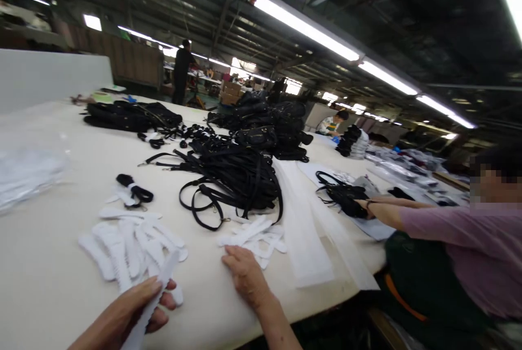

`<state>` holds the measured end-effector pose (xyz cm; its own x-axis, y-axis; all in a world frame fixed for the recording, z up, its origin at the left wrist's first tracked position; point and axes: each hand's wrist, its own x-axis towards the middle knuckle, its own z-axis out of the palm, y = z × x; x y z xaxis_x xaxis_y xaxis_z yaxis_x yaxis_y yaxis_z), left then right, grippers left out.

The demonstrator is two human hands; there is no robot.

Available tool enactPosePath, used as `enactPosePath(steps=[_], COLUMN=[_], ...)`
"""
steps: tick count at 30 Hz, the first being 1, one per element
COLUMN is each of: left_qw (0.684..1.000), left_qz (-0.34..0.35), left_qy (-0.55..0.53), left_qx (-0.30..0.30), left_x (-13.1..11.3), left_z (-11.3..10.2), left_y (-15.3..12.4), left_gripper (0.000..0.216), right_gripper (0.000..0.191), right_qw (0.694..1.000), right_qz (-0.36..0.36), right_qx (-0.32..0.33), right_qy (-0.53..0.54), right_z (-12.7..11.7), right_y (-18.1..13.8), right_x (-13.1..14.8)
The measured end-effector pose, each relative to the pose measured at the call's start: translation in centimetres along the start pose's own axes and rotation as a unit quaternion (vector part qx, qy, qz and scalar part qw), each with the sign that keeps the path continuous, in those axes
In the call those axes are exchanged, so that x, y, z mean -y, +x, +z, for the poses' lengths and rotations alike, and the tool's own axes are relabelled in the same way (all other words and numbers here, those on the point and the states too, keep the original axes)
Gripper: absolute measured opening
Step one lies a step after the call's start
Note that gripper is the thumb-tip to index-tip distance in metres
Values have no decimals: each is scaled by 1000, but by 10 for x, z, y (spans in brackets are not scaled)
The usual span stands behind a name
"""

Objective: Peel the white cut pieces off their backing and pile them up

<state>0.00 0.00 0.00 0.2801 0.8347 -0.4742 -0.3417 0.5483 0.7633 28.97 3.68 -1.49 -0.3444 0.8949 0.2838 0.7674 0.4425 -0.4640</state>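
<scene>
My left hand (142, 304) is closed on a white strip (157, 290) with a serrated edge, pinched between thumb and fingers and tilted upward. Just beyond it, many similar white strips (130, 247) lie in a loose pile. My right hand (247, 274) rests low over the table, fingers loosely curved at the near edge of a second pile of white strips (261, 236); nothing shows in its grasp. Behind that pile lies a tangled heap of black straps (236, 176) with metal clips. A bundled black strap (134, 189) sits beyond the left pile.
Black bags (269, 122) are heaped at the back of the pale table (49, 263). Long white sheets (304, 230) hang toward the front edge, right of my hands. At right, a co-worker in a purple top (468, 241) handles a black bag (346, 198). Clear plastic (28, 170) lies left.
</scene>
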Motion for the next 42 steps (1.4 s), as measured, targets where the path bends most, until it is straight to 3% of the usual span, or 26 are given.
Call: enactPosePath(steps=[2,4,8,11,16,20,24,27,31,36,42], left_qw=[999,996,984,982,988,990,994,988,979,981,988], left_qz=[22,54,100,104,86,78,51,89,131,128,103], left_qy=[17,62,144,153,127,113,37,-27,-43,-21,38], left_qx=[19,20,23,25,17,-26,-88,-122,-148,-143,-108], left_x=[-10,-18,-23,-16,-3,-3,-15,-27,-37,-32,-18], left_z=[11,17,16,9,-4,-5,-7,-16,-40,-59,-49], left_y=[-10,-14,-9,-1,8,8,3,-1,-2,3,9], left_gripper=[32,27,30,35,44,47,46,43,46,49,49], right_gripper=[27,23,14,13,20,24,39,44,30,26,24], right_qw=[994,969,861,820,830,851,829,808,806,852,859], right_qz=[64,124,196,229,233,198,202,253,304,311,271], right_qx=[-63,-85,-33,-52,-58,-16,14,-36,-111,-112,-87], right_qy=[67,198,468,521,504,486,522,531,496,405,426], right_z=[0,6,29,43,45,40,37,36,31,20,13], right_y=[15,26,39,42,43,43,41,38,34,30,31], right_x=[18,47,107,128,131,128,117,101,80,69,72])
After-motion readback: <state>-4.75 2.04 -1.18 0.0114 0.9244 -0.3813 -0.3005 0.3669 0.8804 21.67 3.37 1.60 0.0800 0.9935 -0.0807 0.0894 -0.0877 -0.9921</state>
